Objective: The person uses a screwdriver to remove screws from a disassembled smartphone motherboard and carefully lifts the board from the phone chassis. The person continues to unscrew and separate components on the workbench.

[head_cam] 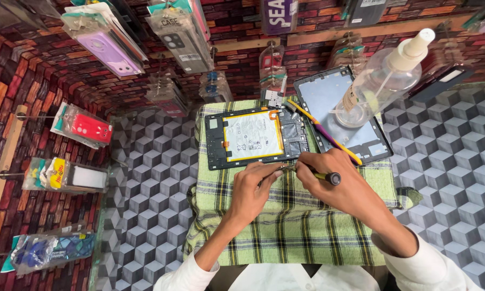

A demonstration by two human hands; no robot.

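Back cover (355, 137) already off and set aside to the right, the opened tablet (256, 137) lies flat on the soft green plaid cloth (285, 226), white battery and dark boards exposed; screws along its near edge look unfinished. Right hand (334, 180) pinches a slim yellow-handled screwdriver (324, 175), left hand (256, 186) fingertips narrowly bracing its tip

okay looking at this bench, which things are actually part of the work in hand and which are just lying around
In use:
opened tablet with its battery showing
screwdriver in the right hand
left hand at the tablet's lower edge
checked cloth beneath

Lying about:
detached screen panel
clear spray bottle standing on that panel
yellow and purple tool
hanging phone cases
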